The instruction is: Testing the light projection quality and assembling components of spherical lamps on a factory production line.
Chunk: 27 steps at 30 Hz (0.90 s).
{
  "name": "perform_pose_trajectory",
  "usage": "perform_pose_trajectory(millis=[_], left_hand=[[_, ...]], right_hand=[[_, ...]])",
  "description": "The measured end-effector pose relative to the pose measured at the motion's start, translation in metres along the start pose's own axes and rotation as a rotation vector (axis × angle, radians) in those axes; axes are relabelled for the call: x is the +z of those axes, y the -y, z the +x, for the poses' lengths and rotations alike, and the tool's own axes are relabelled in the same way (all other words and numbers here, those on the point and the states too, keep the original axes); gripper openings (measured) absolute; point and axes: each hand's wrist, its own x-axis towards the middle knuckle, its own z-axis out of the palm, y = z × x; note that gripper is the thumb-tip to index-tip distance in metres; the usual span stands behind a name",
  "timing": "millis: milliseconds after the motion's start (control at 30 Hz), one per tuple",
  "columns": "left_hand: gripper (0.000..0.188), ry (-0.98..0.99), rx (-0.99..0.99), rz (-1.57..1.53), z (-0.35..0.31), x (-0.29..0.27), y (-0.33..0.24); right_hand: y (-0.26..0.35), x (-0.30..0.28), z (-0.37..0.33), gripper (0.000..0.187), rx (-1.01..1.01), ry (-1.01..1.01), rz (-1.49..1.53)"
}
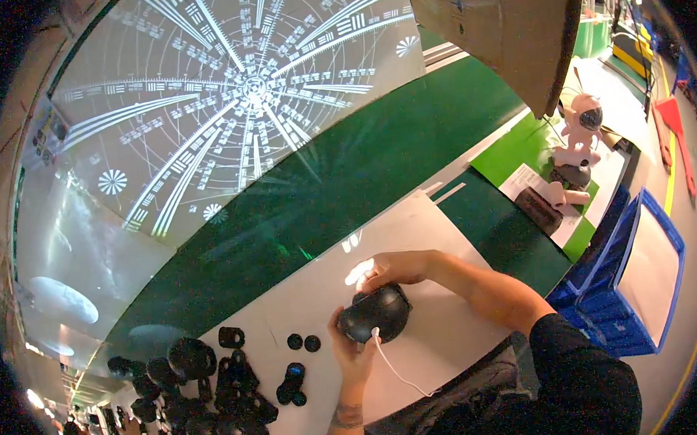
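Low over the white work surface [437, 252], a black rounded projector [376, 314] is held between both hands. My left hand [352, 350] grips its near left side, fingers curled against the shell. From the right, my right hand [395, 270] reaches over the projector's far side, its fingers closed at the top beside a bright white glow [359, 272]. What the right fingertips touch is hidden by the glare. A white cable [396, 366] is plugged into the near face and trails right across the surface.
Left of my hands, black round housings [190, 360] and small black parts [296, 374] crowd the surface. A white test pattern [255, 88] shines on the far board. Cardboard [504, 36] hangs at upper right, above white figurines [580, 126]. Blue crates [643, 281] stand at right.
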Motion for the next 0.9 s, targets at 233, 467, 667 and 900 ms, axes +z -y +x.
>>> perform_pose_trajectory(millis=[233,467,667,900], left_hand=[[0.081,0.024,0.027,0.02,0.0,-0.005,0.01],[0.084,0.03,0.0,0.04,-0.001,-0.006,0.009],[0.083,0.004,0.063,-0.01,-0.005,-0.009,0.02],[0.082,-0.002,-0.03,-0.033,-0.001,-0.003,0.014]], right_hand=[[-0.004,-0.003,0.002,0.047,-0.014,0.029,-0.111],[-0.014,-0.005,0.003,0.044,-0.026,0.084,0.041],[-0.008,0.012,0.002,0.04,0.183,0.026,0.169],[-0.013,0.006,-0.001,0.053,0.046,0.026,0.341]])
